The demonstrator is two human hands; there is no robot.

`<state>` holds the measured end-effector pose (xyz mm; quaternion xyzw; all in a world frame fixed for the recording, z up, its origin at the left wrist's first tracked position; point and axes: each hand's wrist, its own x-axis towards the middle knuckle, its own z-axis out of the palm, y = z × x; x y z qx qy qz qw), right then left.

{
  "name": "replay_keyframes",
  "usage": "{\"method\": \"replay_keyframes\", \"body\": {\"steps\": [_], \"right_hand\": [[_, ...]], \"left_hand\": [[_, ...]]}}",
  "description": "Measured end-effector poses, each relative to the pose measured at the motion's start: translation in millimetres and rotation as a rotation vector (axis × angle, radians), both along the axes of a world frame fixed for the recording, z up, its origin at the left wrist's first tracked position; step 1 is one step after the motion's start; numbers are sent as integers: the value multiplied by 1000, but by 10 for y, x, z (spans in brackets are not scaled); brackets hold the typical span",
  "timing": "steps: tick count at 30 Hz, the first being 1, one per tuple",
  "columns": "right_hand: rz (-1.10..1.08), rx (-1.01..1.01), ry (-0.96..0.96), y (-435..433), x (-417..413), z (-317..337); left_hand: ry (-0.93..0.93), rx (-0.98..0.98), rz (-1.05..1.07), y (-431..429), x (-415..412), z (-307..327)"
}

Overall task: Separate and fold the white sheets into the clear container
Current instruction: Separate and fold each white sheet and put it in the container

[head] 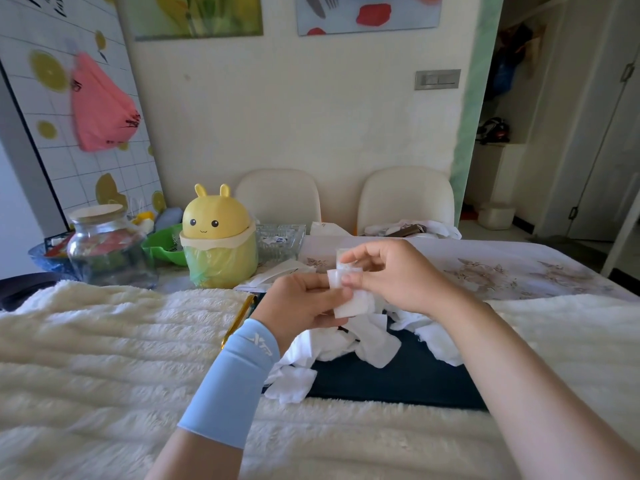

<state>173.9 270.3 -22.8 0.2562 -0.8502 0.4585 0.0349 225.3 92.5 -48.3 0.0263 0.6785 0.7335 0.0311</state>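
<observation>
Two hands meet in open air above the sheet pile [374, 337]: I see left hand [304, 299] and right hand [391, 275] pinching one small white sheet [350, 299] between curled fingertips; the clear container [280, 239] sits beyond the left fingers.

Both hands hold one small white sheet [349, 299] above a dark tray [398, 382]: the left hand [304, 303] grips it, the right hand [388, 275] pinches its top. More white sheets [363, 337] lie heaped below.

A home dining room is shown: two cream chairs [278, 195] are set behind a cloth-covered table [519, 268], food pictures [367, 12] hung above.
</observation>
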Motion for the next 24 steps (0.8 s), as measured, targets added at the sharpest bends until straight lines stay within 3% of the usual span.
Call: {"method": "replay_keyframes", "body": {"steps": [8,15,17,20,24], "right_hand": [[114,-177,-355,97,-2,7],[64,-197,-355,92,-69,-40],[-31,-93,-258,126,-92,-38],[-151,241,-99,163,-122,-91],[-139,623,-193,10,-16,-211]], "left_hand": [[-14,21,18,-53,-13,-23],[-60,95,64,-27,9,15],[-62,112,140,-31,10,19],[-50,135,269,-58,-12,14],[-34,114,334,-64,-28,0]]}}
